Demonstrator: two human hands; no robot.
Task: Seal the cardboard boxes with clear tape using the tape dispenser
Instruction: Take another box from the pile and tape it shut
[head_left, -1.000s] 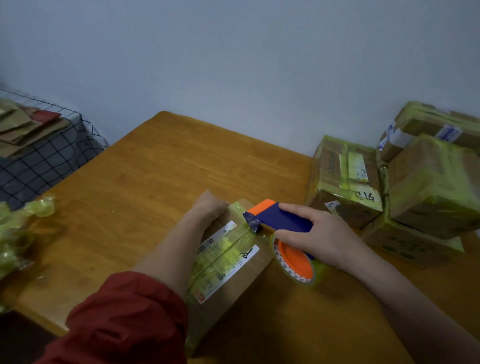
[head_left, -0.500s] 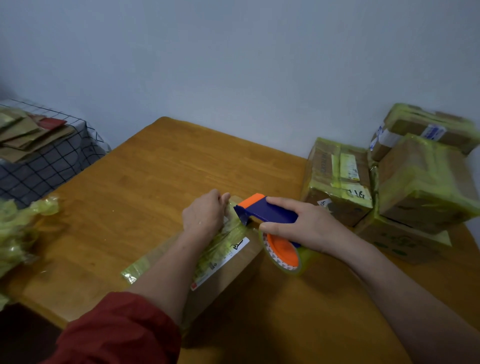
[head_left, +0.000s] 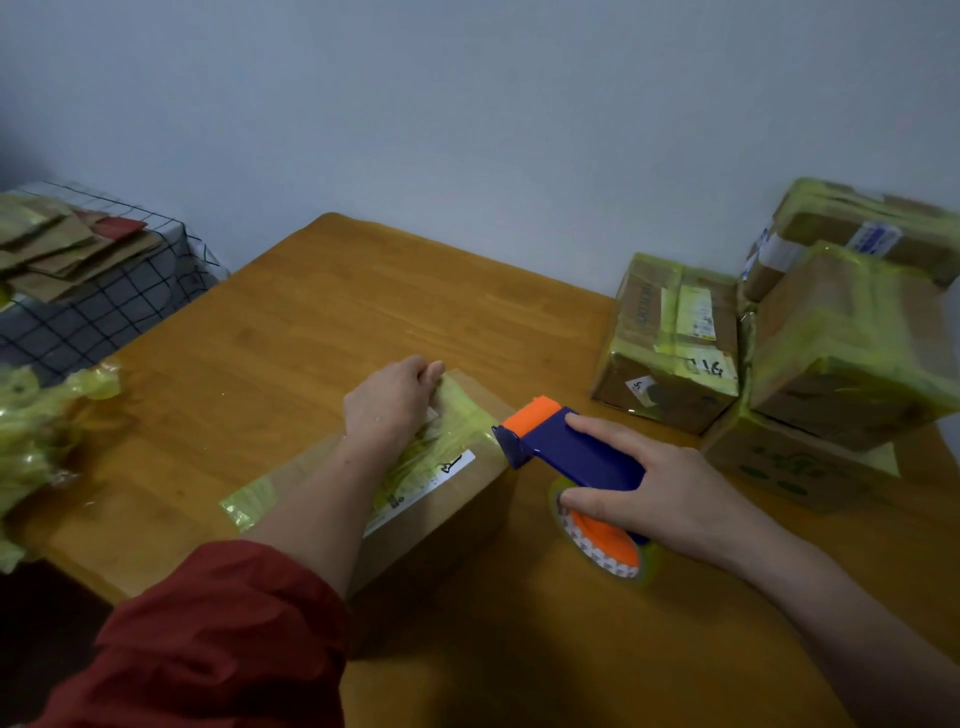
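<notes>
A wire basket (head_left: 104, 322) at the far left holds a pile of flat cardboard pieces (head_left: 78, 249), and four taped boxes (head_left: 670, 343) are stacked at the right of the wooden tabletop (head_left: 311, 322). One cardboard box (head_left: 431, 525) lies mid-tabletop, its long axis running from near left to far right. The left hand (head_left: 389, 402) rests on its far end, fingers bent over the edge, holding it. The right hand (head_left: 670, 499) grips one blue-and-orange tape dispenser (head_left: 571, 454), whose orange nose points far-left, just beside the box's right edge, with its tape roll (head_left: 608, 551) at the near end.
</notes>
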